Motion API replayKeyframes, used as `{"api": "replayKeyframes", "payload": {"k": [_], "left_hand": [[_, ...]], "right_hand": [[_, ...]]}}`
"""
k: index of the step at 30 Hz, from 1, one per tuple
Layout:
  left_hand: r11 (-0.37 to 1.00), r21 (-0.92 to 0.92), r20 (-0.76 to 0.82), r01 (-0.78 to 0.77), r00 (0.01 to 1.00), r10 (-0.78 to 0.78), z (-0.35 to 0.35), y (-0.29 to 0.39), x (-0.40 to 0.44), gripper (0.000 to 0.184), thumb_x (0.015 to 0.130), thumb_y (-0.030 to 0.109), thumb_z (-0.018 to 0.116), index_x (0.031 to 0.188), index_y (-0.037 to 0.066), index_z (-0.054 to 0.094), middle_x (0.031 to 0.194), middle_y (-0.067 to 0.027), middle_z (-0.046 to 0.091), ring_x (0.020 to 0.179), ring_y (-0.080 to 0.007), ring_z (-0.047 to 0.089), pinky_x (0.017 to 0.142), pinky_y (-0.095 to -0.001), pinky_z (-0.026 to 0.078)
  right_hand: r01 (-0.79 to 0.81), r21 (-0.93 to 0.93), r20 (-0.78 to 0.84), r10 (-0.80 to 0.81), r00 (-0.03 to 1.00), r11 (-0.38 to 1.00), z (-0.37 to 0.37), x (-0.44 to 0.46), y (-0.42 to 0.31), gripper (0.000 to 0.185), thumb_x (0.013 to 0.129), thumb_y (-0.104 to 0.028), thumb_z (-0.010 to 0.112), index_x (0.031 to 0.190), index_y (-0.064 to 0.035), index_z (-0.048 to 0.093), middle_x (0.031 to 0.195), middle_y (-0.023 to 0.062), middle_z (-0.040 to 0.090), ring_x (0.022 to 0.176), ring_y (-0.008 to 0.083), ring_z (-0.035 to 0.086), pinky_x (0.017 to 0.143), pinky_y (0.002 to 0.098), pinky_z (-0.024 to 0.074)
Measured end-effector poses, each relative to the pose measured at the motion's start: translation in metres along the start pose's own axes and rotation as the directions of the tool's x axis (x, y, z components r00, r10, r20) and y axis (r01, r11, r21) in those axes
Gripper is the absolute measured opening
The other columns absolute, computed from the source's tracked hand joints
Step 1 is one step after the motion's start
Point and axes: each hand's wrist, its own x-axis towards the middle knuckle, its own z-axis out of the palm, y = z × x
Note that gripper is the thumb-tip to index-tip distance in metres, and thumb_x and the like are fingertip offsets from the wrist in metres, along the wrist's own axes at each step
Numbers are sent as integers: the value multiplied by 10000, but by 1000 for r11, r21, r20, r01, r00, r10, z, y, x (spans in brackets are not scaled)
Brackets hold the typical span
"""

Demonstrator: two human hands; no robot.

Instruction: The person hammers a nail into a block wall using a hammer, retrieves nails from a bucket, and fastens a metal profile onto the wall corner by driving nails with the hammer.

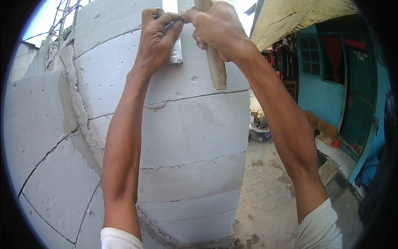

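Both arms reach up to a wall of pale grey blocks point(195, 128). My left hand point(159, 39) is closed, its thumb and fingers pinching at a narrow whitish metal strip point(176, 56) that lies upright against the wall. In my right hand point(217, 31) is a thick wooden handle point(217, 72), pointing downward; its upper end runs out of the picture, so the tool's head is hidden. The right fingertips meet the left ones over the strip. Whether a small item such as a nail sits between them, I cannot make out.
Another block wall point(37, 112) joins at the left with rough mortar. On the right are a paved ground point(265, 191), a turquoise house wall point(317, 97) and a dark green door point(356, 99). A tarp point(298, 16) hangs above.
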Motion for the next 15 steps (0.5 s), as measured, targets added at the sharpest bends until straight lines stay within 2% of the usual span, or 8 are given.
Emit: {"api": "replayKeyframes", "payload": {"k": [3, 5, 10, 14, 15], "left_hand": [[999, 40, 40, -11, 999, 9, -3, -4, -1, 221, 1042, 282, 674, 1140, 122, 791, 1141, -70, 439, 1124, -209, 467, 983, -370, 482], [993, 119, 122, -4, 993, -10, -7, -5, -1, 292, 1060, 304, 648, 1253, 103, 738, 1210, -94, 456, 1261, -227, 475, 1078, -395, 448], [990, 136, 81, -19, 997, 8, -5, -4, -2, 295, 1063, 313, 639, 1254, 109, 736, 1191, -97, 455, 1248, -234, 480, 1081, -401, 449], [994, 107, 50, -26, 999, 21, -1, -6, -4, 273, 1063, 309, 638, 1230, 127, 753, 1163, -94, 467, 1228, -241, 467, 1066, -389, 443], [994, 109, 45, -21, 999, 17, -1, -7, -4, 273, 1063, 309, 638, 1230, 127, 753, 1163, -94, 467, 1228, -241, 467, 1066, -389, 443]], "right_hand": [[9, -8, -13, -9, 1000, 1000, 1, -1, -4, 326, 990, -188, 615, 834, 90, 680, 573, 64, 614, 445, 163, 600, 394, 332, 477], [15, -7, -13, -15, 1000, 1000, 1, -2, -3, 323, 990, -188, 614, 846, 93, 679, 576, 63, 615, 447, 162, 601, 394, 332, 476], [101, -21, 41, -100, 994, 995, 1, -2, 2, 309, 1009, -202, 624, 912, 89, 664, 583, 40, 596, 438, 143, 575, 385, 319, 459], [30, -3, 109, -30, 994, 1000, -13, -13, 0, 345, 1058, -254, 610, 976, 80, 643, 591, 9, 563, 426, 124, 541, 378, 312, 444], [-38, 77, 116, 29, 993, 996, -20, -24, 5, 382, 1082, -294, 578, 999, 75, 630, 598, 2, 548, 425, 117, 529, 375, 309, 440]]}}
